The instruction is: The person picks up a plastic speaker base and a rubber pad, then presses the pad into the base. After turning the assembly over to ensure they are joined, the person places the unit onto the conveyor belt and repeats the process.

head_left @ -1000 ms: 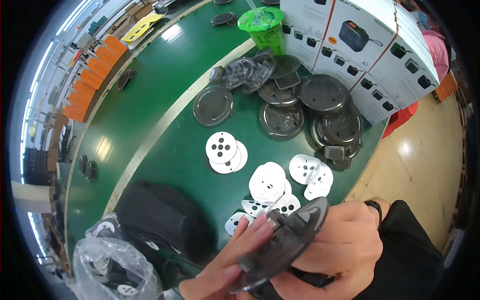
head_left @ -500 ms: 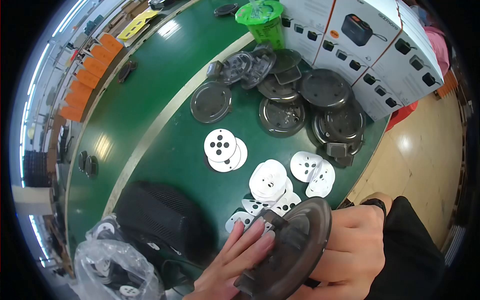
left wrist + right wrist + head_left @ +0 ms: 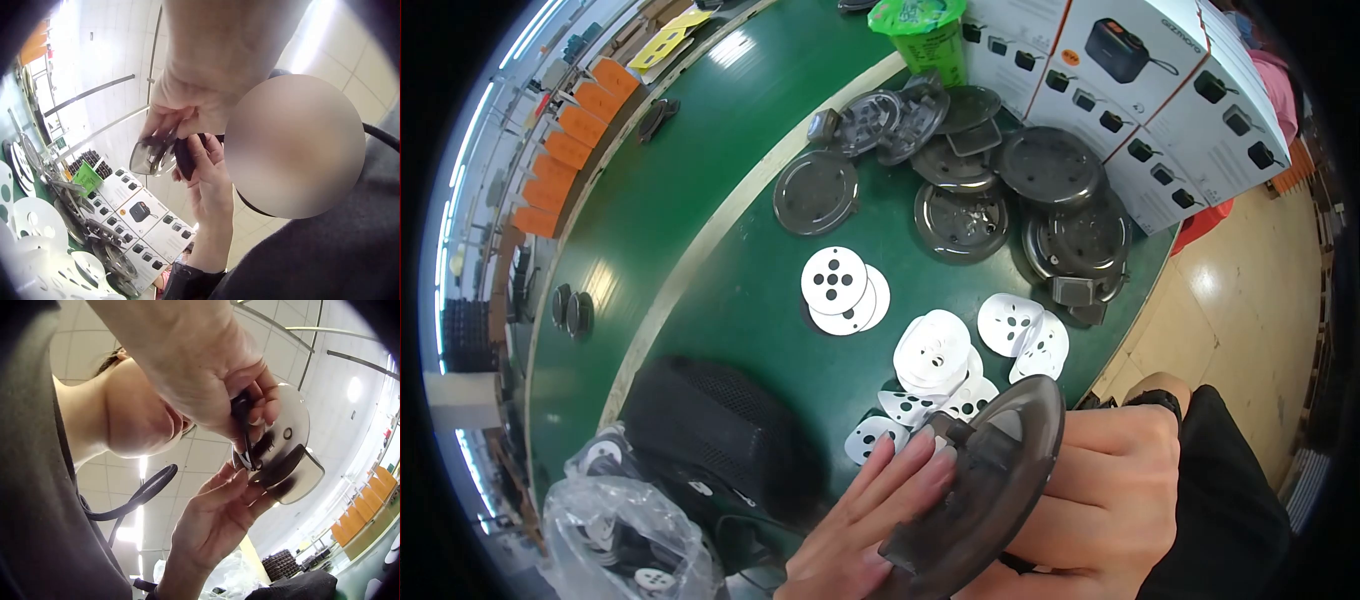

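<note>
A smoky translucent round cover (image 3: 1000, 490) is held up on edge near the bottom of the head view. My left hand (image 3: 870, 515) has its fingers along the cover's face and the block on it; in the right wrist view that hand (image 3: 209, 528) pinches the cover's lower edge. Behind the cover, my right hand (image 3: 1100, 490) is partly hidden. The right wrist view shows its curled fingers gripping a small black part (image 3: 242, 409) against the clear cover (image 3: 290, 419). Perforated white discs (image 3: 932, 350) lie just beyond the hands.
Smoky covers (image 3: 1050, 165) are piled at the back right, beside white printed boxes (image 3: 1100, 110) and a green cup (image 3: 925, 40). Two more white discs (image 3: 834, 280) overlap mid-table. A black mesh item (image 3: 710, 425) and a plastic bag (image 3: 620, 540) sit at lower left.
The cover has turned to show more of its face, its top edge shifting slightly right. My left fingers lie flatter along it. The table's items appear a little higher in the head view.
</note>
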Motion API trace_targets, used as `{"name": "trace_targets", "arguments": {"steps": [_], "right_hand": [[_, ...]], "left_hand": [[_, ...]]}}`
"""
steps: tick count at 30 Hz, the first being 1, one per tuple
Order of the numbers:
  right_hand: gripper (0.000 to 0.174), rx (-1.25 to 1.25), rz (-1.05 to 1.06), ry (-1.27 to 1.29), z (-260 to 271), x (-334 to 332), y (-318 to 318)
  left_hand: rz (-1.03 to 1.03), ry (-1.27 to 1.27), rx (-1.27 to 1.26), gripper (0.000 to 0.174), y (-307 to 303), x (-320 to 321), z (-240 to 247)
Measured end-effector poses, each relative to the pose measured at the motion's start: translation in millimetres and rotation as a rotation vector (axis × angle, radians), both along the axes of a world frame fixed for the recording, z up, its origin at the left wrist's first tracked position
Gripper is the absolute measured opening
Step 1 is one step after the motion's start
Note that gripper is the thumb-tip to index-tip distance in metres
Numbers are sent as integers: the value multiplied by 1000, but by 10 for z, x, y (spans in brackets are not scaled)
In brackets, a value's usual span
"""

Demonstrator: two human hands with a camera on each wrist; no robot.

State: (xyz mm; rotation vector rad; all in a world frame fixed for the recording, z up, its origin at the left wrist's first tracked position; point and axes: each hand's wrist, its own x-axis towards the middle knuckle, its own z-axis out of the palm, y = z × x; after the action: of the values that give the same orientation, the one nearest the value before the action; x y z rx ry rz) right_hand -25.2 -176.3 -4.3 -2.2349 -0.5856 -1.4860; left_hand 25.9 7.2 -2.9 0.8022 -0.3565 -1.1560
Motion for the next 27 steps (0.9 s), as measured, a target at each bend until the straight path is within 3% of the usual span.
{"name": "trace_targets", "arguments": {"steps": [1,4,5,7,11,14,17,20,21,27], "right_hand": [[14,14,4,17,1,-10,10],[18,3,34,117,72,-70,-1],[20,-35,29,136,110,-62,-33],[22,-89,9,210,153,-73,-63],[24,-96,-30,460,299,-98,-32],[21,90,6,533,180,-92,45],[15,-25,-31,740,216,-112,61],[14,-76,-97,894,370,-69,89],[16,-59,-99,898,334,-63,89],[19,36,-206,924,393,-107,229]], "left_hand": [[-15,-40,-4,65,1,4,-15],[140,173,25,69,-59,-176,85],[203,290,-68,67,-96,-224,90],[411,293,-75,61,-181,-331,101],[958,-185,280,45,-375,-566,117],[766,-1030,247,24,-112,-354,-234],[540,-1060,320,15,-135,-281,6],[557,-1080,394,13,-161,-226,-25],[642,-957,321,16,-165,-247,-52],[659,-1435,544,21,-132,-213,12]]}}
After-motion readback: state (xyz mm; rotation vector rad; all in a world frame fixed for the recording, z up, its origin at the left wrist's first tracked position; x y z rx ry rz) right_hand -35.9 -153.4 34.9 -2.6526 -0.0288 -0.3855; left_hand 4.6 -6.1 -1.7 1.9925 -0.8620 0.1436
